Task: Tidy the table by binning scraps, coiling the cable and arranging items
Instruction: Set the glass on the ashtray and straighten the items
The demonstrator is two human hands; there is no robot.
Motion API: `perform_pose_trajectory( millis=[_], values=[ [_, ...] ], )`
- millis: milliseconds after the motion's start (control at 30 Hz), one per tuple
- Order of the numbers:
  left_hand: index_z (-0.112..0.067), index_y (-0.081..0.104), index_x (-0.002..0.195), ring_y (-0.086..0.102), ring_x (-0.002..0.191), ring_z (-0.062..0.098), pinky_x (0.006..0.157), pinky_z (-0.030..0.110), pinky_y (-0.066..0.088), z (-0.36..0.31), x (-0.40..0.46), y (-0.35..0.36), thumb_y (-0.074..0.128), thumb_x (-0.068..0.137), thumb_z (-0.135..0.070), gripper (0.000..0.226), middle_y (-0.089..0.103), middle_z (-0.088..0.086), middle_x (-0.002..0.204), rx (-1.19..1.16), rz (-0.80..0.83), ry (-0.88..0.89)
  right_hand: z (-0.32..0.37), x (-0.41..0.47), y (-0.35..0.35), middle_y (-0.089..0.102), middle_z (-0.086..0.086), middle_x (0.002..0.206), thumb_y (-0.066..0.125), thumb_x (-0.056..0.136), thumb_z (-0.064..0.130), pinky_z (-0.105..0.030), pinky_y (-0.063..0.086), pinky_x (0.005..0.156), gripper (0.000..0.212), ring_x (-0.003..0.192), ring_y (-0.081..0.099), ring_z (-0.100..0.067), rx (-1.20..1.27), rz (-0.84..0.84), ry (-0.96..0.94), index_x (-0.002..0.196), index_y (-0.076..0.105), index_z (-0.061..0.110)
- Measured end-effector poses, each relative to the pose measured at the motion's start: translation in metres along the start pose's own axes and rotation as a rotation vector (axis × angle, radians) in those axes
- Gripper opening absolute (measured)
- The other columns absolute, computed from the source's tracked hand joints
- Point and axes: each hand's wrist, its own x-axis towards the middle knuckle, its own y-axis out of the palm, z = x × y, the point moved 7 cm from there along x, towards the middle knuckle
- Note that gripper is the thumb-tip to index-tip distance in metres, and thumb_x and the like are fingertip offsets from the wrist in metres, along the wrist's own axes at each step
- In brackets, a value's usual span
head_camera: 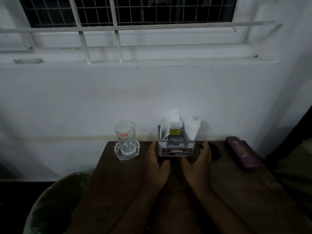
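Flanking one organizer (176, 146) – two hands, one glass (125, 135), perhaps a cable (215, 150)

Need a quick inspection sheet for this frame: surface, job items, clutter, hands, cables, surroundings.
Surface: dark wooden table against a white wall, dimly lit.
Job's things: grey tissue holder with white tissues, upright at the back edge; clear glass standing on a glass coaster; maroon case lying flat at right.
Clutter: no scraps seen.
Hands: left hand and right hand open, flanking the holder; contact cannot be told, no grip on it.
Cables: dark object behind the right hand, maybe the coiled cable; too dark to tell.
Surroundings: bin with a green liner left of the table; barred window above.
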Motion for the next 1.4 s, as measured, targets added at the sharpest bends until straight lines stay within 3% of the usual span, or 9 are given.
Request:
perform_pose_trajectory(
  millis=[167,500,667,800,933,1067,1133,1300,1400],
  values=[
    [-0.014,0.045,0.14,0.052,0.129,0.014,0.11,0.046,0.041,-0.008,0.009,0.014,0.049,0.068,0.007,0.075,0.058,0.003,0.135,-0.012,0.047,0.012,0.002,0.001,0.015,0.032,-0.014,0.155,0.072,0.077,0.01,-0.047,0.033,0.115,0.092,0.144,0.031,-0.027,-0.009,0.138,-0.035,0.152,0.019,0.009],
    [-0.013,0.054,0.128,0.058,0.117,0.012,0.102,0.042,0.047,-0.016,0.002,0.002,0.051,0.07,0.015,0.065,0.064,0.001,0.121,0.05,-0.092,0.034,0.008,-0.003,0.014,0.055,-0.002,0.128,0.071,0.071,0.011,-0.044,0.049,0.1,0.068,0.121,0.054,-0.018,-0.011,0.15,-0.135,0.134,0.045,0.018],
    [-0.007,0.053,0.128,0.058,0.117,0.017,0.102,0.039,0.047,-0.021,-0.001,-0.002,0.052,0.073,0.016,0.06,0.063,0.007,0.121,0.074,-0.119,0.037,0.012,-0.006,0.013,0.059,-0.001,0.126,0.07,0.074,0.008,-0.042,0.05,0.099,0.065,0.119,0.057,-0.015,0.018,0.163,-0.193,0.134,0.048,0.017],
    [-0.008,0.052,0.13,0.056,0.118,0.011,0.099,0.015,0.042,-0.028,-0.003,0.0,0.05,0.073,0.004,0.058,0.062,0.003,0.123,0.105,-0.111,0.08,0.011,-0.008,0.009,0.058,0.002,0.129,0.069,0.074,0.005,-0.04,0.05,0.101,0.069,0.12,0.056,-0.012,0.043,0.169,-0.185,0.138,0.046,0.018],
    [-0.009,0.052,0.131,0.057,0.12,0.015,0.103,0.037,0.046,-0.022,-0.003,0.0,0.052,0.073,0.006,0.059,0.063,0.006,0.124,0.088,-0.101,0.071,0.009,-0.008,0.006,0.056,0.006,0.128,0.068,0.077,0.006,-0.036,0.05,0.101,0.067,0.118,0.055,-0.008,0.048,0.184,-0.174,0.138,0.045,0.02],
    [-0.011,0.054,0.128,0.059,0.116,0.015,0.101,0.046,0.048,-0.017,-0.005,0.0,0.056,0.077,0.009,0.055,0.065,0.004,0.12,0.095,-0.117,0.057,0.011,-0.01,0.006,0.056,0.003,0.131,0.067,0.078,0.005,-0.036,0.047,0.104,0.065,0.122,0.053,-0.009,0.075,0.192,-0.19,0.138,0.046,0.017],
    [-0.013,0.054,0.128,0.059,0.115,0.014,0.1,0.049,0.048,-0.012,-0.003,-0.003,0.057,0.077,0.014,0.058,0.065,0.003,0.12,0.113,-0.124,0.033,0.01,-0.01,-0.003,0.053,-0.003,0.14,0.068,0.081,0.009,-0.036,0.041,0.111,0.064,0.131,0.048,-0.014,0.047,0.122,-0.19,0.141,0.045,0.014],
    [-0.015,0.051,0.133,0.057,0.118,0.018,0.103,0.049,0.045,-0.007,-0.001,-0.002,0.053,0.078,0.014,0.063,0.062,0.004,0.126,0.127,-0.12,-0.029,0.003,0.025,-0.098,0.057,-0.014,0.135,0.066,0.083,0.011,-0.049,0.04,0.108,0.047,0.129,0.049,-0.032,-0.379,-0.441,-0.329,0.129,0.056,0.007],
    [-0.019,0.051,0.133,0.057,0.117,0.015,0.103,0.047,0.046,-0.005,-0.001,-0.001,0.054,0.079,0.011,0.061,0.064,0.001,0.124,0.143,-0.117,-0.039,-0.02,0.048,-0.134,0.056,-0.014,0.134,0.067,0.082,0.017,-0.051,0.041,0.106,0.046,0.126,0.046,-0.036,-0.574,-0.471,-0.254,0.126,0.057,0.01]
  ],
)
